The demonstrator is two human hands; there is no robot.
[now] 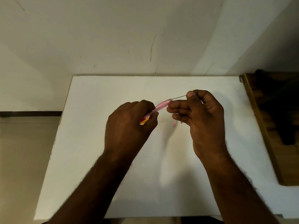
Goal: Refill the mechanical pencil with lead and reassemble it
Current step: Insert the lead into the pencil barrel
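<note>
1. Pencil barrel [159,106], translucent pink, held in the air above the counter [97,143] between both hands, tilted: open back end up and to the right, front end down and to the left inside the fist. A yellow/orange bit shows at that lower end, just under the fingers.
2. Lead [178,97]: thin dark stick, running from the barrel's open end up and right to the right hand's pinch. Near end sits at the barrel mouth; cannot tell how far it is in.
3. Left hand [129,125]: closed around the lower part of the barrel, knuckles toward the camera, fingers curled tight. Only the upper part of the barrel sticks out.
4. Right hand [200,117]: thumb and index finger pinched shut on the far end of the lead. The other three fingers are loosely extended to the left, their tips just beside the barrel's open end; contact not clear.
5. Small pink part [174,124] lies on the counter below the right hand's fingers, apart from both hands. A tiny pale piece sits just right of it, too small to identify.
6. Counter is white, against a pale wall; a wooden surface [265,135] adjoins its right edge.
</note>
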